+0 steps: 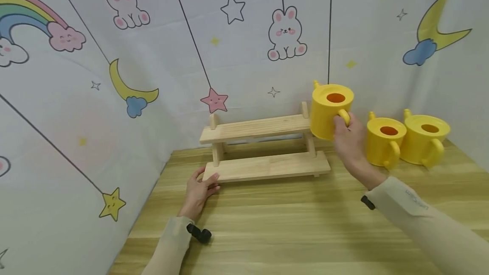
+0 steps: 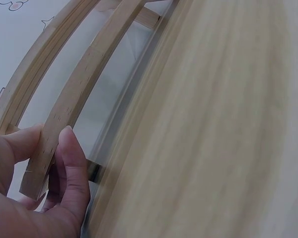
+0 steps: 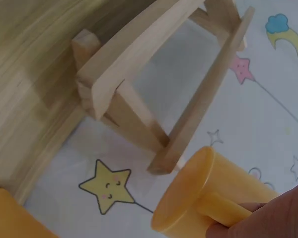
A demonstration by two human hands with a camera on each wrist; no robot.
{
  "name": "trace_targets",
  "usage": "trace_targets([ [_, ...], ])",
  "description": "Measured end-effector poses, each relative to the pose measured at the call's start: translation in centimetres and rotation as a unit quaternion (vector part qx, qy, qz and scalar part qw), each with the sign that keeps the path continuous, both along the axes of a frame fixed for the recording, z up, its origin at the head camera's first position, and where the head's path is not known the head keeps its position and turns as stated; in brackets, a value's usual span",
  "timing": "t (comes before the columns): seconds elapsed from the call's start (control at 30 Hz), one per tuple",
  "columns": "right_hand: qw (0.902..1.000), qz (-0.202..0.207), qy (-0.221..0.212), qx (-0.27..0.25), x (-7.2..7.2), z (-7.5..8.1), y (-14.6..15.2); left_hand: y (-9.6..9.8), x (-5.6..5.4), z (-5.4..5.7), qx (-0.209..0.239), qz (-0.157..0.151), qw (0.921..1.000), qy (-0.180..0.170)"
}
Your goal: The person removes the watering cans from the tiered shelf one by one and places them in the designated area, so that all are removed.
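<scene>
A two-tier wooden shelf rack (image 1: 263, 168) stands on the table against the back wall. My left hand (image 1: 198, 192) grips the left end of its lower board; in the left wrist view the thumb and fingers (image 2: 73, 171) lie on opposite sides of the board (image 2: 72, 99). My right hand (image 1: 350, 139) holds a yellow watering can (image 1: 324, 113) by its handle, raised beside the right end of the upper board. The right wrist view shows this can (image 3: 233, 173) tilted in the picture, its base towards the rack, with only part of the hand (image 3: 275, 213) visible.
Two more yellow watering cans, one nearer (image 1: 376, 141) and one farther right (image 1: 414, 139), stand side by side on the wood-grain table (image 1: 275, 228). A white backdrop (image 1: 252, 67) printed with bunnies, stars and moons encloses the back and sides.
</scene>
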State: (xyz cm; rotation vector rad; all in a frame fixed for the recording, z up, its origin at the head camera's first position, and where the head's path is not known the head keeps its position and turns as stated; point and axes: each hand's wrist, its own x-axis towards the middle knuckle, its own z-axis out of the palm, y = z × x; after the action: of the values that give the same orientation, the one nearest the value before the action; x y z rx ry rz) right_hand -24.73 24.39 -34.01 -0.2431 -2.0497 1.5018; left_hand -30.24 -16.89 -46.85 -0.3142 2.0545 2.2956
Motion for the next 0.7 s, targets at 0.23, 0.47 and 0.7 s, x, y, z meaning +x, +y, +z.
trace_targets([
  [0.23, 0.9987, -0.05, -0.013, -0.001, 0.2, -1.0, 2.1, -0.1, 0.0, 0.0, 0.002, -0.002, 1.0, -0.001],
  [0.47, 0.9979, -0.062, -0.019, 0.009, 0.4, -2.1, 3.2, -0.2, 0.0, -0.1, -0.004, -0.006, 1.0, -0.005],
  [0.7, 0.9969, -0.059, -0.047, 0.022, 0.3, -3.9, 4.3, -0.1, 0.0, -0.1, -0.004, -0.006, 1.0, -0.004],
])
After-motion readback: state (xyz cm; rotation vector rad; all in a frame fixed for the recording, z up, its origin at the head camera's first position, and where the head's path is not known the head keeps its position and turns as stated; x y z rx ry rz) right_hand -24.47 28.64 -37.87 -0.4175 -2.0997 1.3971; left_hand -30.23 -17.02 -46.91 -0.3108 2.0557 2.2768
